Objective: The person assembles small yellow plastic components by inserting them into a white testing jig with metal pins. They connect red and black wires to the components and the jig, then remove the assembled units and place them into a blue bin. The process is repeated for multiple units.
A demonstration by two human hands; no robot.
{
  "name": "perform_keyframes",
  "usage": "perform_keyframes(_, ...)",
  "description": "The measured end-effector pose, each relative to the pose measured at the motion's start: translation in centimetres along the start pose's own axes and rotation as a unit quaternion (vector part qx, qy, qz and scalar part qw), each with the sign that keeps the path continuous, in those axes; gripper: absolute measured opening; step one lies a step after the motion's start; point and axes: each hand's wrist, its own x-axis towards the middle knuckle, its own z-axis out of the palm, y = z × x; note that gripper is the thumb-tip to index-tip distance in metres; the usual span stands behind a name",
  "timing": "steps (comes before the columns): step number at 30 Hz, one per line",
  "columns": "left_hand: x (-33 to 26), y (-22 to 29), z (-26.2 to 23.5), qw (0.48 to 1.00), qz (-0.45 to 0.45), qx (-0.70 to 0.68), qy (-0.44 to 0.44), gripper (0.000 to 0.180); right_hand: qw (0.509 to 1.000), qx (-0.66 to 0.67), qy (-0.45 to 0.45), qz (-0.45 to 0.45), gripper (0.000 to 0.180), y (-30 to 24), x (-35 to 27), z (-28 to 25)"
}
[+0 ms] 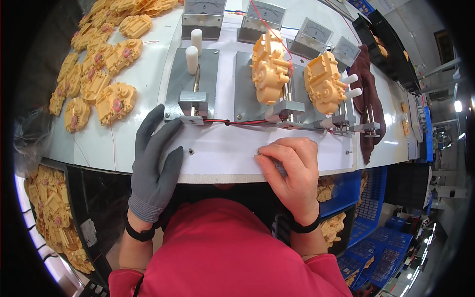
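My left hand, in a grey glove, rests at the table's near edge with its fingers stretched apart. It holds nothing; its fingertips are near the leftmost metal test fixture, which carries no housing. A small metal toggle switch stands just right of its thumb. My bare right hand has thumb and forefinger pinched on another small toggle switch, mostly hidden by the fingertips. Beyond it, two yellow plastic gear housings sit upright on the middle and right fixtures.
Several analog meters line the back. Loose yellow housings with thin wires lie at the left. Red and black wires link the fixtures. A dark cloth lies at the right. Crates of housings stand below the table.
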Motion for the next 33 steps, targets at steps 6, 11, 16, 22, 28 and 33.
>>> perform_keyframes(6,-0.1,0.1,0.0,1.000,-0.003,-0.003,-0.003,0.041,1.000,0.000,0.009,-0.001,0.020,0.0,0.0,0.1)
perform_keyframes(11,0.0,0.1,-0.1,1.000,-0.011,-0.016,-0.018,0.043,1.000,0.003,0.008,0.008,0.019,0.1,-0.1,0.1)
perform_keyframes(16,1.1,1.1,-3.5,0.998,0.000,0.034,-0.057,0.050,0.994,0.084,0.048,0.041,0.030,0.4,-0.4,0.1)
perform_keyframes(22,11.1,9.9,-6.7,0.921,0.320,0.173,-0.141,0.058,0.949,0.260,0.130,0.121,0.048,0.6,0.0,0.2)
perform_keyframes(28,17.1,16.0,0.6,0.743,0.296,0.493,-0.342,0.051,0.934,0.335,0.095,0.082,0.037,0.2,0.6,0.7)
perform_keyframes(33,18.7,12.6,1.9,0.706,0.475,0.453,-0.266,0.026,0.936,0.338,0.079,0.056,0.036,-0.1,0.5,0.0)
